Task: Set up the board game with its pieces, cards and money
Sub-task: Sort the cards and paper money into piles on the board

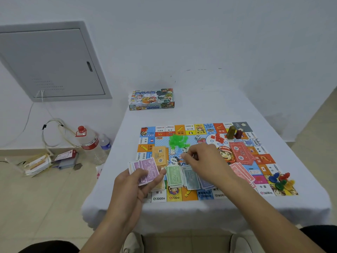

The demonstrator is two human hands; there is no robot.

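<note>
Two hands | left hand fingers grip purple notes | right hand fingers curled, contents hidden

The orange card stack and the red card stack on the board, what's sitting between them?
In the head view, the right hand hovers between the orange card stack and the red card stack, above the board's printed centre.

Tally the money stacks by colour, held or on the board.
Purple, held in the left hand: 1
Green: 1
Grey-blue: 1
Pink: 1
Total: 4. Any stack hidden under the right hand is not counted.
</note>
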